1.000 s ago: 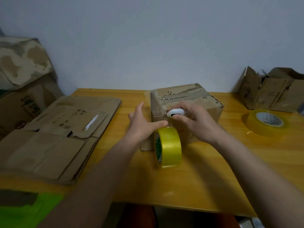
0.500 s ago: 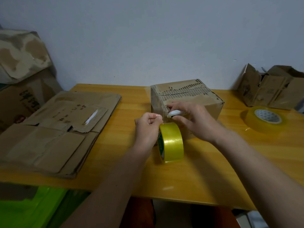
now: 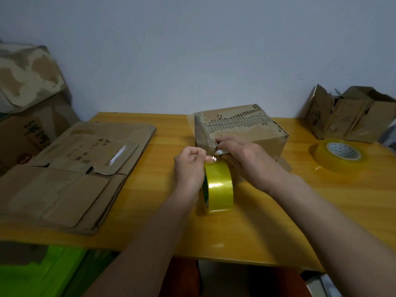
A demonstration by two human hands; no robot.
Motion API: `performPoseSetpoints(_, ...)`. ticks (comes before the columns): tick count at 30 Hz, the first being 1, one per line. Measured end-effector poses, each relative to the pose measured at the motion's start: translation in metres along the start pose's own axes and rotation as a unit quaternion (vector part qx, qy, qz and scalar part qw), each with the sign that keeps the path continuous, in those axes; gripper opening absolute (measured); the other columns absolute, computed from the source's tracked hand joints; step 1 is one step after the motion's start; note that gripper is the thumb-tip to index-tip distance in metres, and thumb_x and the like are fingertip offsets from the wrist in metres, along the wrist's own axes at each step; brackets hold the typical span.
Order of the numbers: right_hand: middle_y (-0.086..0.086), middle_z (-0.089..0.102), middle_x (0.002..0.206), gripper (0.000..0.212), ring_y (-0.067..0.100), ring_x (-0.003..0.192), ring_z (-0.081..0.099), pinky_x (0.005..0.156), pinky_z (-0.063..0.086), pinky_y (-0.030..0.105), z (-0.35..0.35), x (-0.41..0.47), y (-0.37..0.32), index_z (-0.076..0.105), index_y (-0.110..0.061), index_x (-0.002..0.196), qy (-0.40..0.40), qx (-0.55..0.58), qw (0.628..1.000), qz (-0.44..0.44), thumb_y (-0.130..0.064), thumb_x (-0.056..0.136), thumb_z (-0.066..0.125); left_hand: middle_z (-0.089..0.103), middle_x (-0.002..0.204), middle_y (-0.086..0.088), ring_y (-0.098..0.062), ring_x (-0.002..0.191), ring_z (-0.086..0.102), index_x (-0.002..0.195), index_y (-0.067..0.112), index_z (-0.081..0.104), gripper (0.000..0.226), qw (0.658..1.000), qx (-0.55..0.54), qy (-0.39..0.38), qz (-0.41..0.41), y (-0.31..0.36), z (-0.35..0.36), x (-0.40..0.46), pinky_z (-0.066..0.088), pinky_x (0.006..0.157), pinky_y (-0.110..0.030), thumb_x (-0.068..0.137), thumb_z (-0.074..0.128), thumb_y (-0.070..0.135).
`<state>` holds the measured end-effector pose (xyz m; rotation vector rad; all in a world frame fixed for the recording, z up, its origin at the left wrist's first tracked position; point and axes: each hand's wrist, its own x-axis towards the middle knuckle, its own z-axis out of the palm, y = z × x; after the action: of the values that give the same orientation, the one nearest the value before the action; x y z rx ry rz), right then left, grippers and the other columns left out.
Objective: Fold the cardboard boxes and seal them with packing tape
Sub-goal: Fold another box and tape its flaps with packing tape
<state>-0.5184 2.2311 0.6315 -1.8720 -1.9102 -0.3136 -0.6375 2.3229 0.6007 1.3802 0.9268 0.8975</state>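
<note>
Left hand: the left hand is curled into a loose fist beside the roll, its thumb and forefinger pinching the clear free end of tape just above the roll's top edge.
Right hand: the right hand lies against the near face of the box, fingers curled round a small white object, probably a cutter, though it is too hidden to say for sure.
Tape roll: the yellow roll of packing tape stands on edge on the table, just in front of the box and between the two wrists.
Box: the folded brown cardboard box with a torn, ribbed top sits closed on the table, centre back, touching the right hand; a strip of clear tape seems to run over its left edge.
Step in hand: sealing this box; the tape appears drawn taut from box to roll, ready to be severed.
Next move: likely a cut close to the box while the left pinch keeps tension, then the loose end pressed flat; a slack strip would crumple or stick to itself.
Table: the orange-yellow wooden table carries everything.
Left side: a stack of flattened brown cardboard boxes awaits folding.
Right side: a second, wider yellowish tape roll lying flat, near an open, battered cardboard box.
</note>
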Motion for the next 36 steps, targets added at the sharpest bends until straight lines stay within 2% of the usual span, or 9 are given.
performPoseSetpoints(4,0.012,0.054,0.136,0.027,0.028,0.125,0.051,0.099,0.040,0.033,-0.005,-0.015,0.012,0.062,-0.004,0.115,0.027,0.020,0.998,0.050,-0.002,0.089,0.059,0.074,0.078,0.002,-0.026,0.086,0.069,0.088,0.019,0.060,0.009,1.000,-0.005,0.016,-0.002,0.002,0.001,-0.001,0.053,0.088,-0.050,0.096,0.056,0.018)
performPoseSetpoints(8,0.008,0.055,0.109,0.016,0.019,0.103,0.048,0.078,0.042,0.021,0.002,-0.038,0.024,0.064,-0.005,0.101,0.110,-0.001,0.990,0.092,-0.011,0.087,0.062,0.074,0.076,0.003,-0.021,0.086,0.069,0.089,0.017,0.060,0.009,1.000,-0.017,0.009,0.013,0.000,0.000,-0.002,0.050,0.093,-0.050,0.097,0.055,0.017)
performPoseSetpoints(11,-0.005,0.046,0.094,0.010,0.015,0.095,0.046,0.071,0.031,0.017,0.028,-0.059,0.035,0.060,-0.013,0.099,0.005,0.064,0.976,0.208,-0.013,0.089,0.061,0.074,0.076,0.003,-0.021,0.091,0.068,0.091,0.017,0.060,0.008,0.999,-0.032,0.006,0.014,-0.003,0.002,-0.002,0.048,0.096,-0.051,0.097,0.055,0.017)
performPoseSetpoints(16,-0.001,0.056,0.112,0.017,0.018,0.105,0.051,0.088,0.044,0.032,0.057,-0.078,0.048,0.055,-0.021,0.103,-0.110,0.161,0.915,0.353,-0.015,0.089,0.062,0.070,0.068,0.006,-0.018,0.090,0.067,0.097,0.025,0.059,0.015,0.999,-0.042,-0.012,0.011,-0.010,0.001,-0.003,0.049,0.097,-0.048,0.093,0.060,0.011)
performPoseSetpoints(21,-0.003,0.051,0.101,0.018,0.017,0.100,0.048,0.084,0.042,0.029,0.043,-0.053,0.036,0.058,-0.013,0.102,-0.027,0.022,0.961,0.275,-0.026,0.090,0.062,0.072,0.076,0.008,0.007,0.092,0.061,0.135,0.020,0.048,0.042,0.997,-0.002,-0.013,0.070,-0.019,-0.004,-0.001,0.039,0.090,-0.019,0.095,0.059,0.017)
performPoseSetpoints(23,-0.001,0.057,0.099,0.012,0.016,0.095,0.052,0.081,0.043,0.027,0.033,-0.037,0.016,0.062,-0.013,0.100,0.042,0.099,0.963,0.249,-0.021,0.092,0.058,0.072,0.077,0.006,0.012,0.088,0.061,0.144,0.016,0.039,0.052,0.996,0.010,-0.019,0.083,-0.021,-0.004,-0.003,0.036,0.083,-0.013,0.096,0.058,0.016)
performPoseSetpoints(28,0.002,0.066,0.110,0.026,0.018,0.101,0.061,0.090,0.049,0.032,0.034,-0.013,-0.028,0.066,-0.013,0.113,-0.003,0.316,0.915,0.252,-0.023,0.090,0.063,0.071,0.077,0.012,0.012,0.088,0.060,0.152,0.014,0.021,0.067,0.995,0.021,-0.045,0.088,-0.023,-0.005,-0.008,0.037,0.095,-0.021,0.094,0.055,0.007)
performPoseSetpoints(34,0.002,0.072,0.092,0.017,0.013,0.092,0.066,0.091,0.051,0.042,0.037,-0.014,-0.029,0.071,-0.007,0.080,0.047,0.393,0.859,0.325,-0.023,0.077,0.076,0.070,0.087,0.004,0.011,0.091,0.061,0.152,0.013,-0.010,0.084,0.994,0.031,-0.072,0.081,-0.024,-0.014,-0.015,0.037,0.086,0.001,0.096,0.052,0.002)
performPoseSetpoints(36,0.004,0.072,0.093,0.016,0.015,0.094,0.067,0.093,0.050,0.044,0.039,-0.016,-0.031,0.068,-0.003,0.075,0.058,0.416,0.848,0.322,-0.017,0.078,0.075,0.071,0.090,0.001,0.011,0.096,0.061,0.151,0.014,-0.015,0.090,0.993,0.016,-0.081,0.082,-0.025,-0.017,-0.018,0.038,0.093,-0.004,0.095,0.054,0.001)
